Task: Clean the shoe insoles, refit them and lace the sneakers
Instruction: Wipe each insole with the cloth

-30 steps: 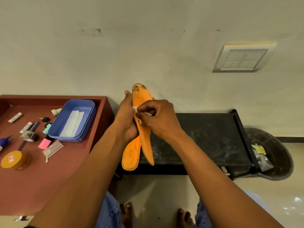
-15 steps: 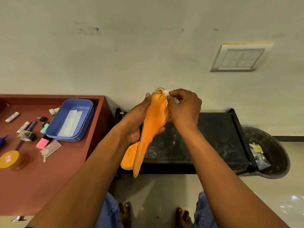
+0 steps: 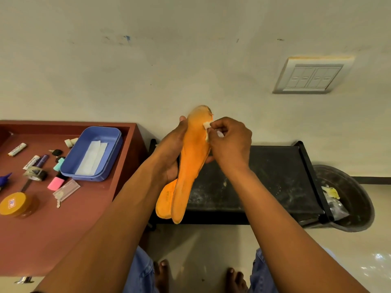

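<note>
Orange insoles (image 3: 191, 166), two held together, stand nearly upright in front of the wall above the black tray table (image 3: 264, 176), toe ends up. The left hand (image 3: 171, 153) clasps them from behind at mid-length. The right hand (image 3: 229, 142) pinches a small white wipe (image 3: 207, 129) against the front insole's toe edge. Cleaning looks underway; no sneakers or laces are in view, so refitting and lacing remain.
</note>
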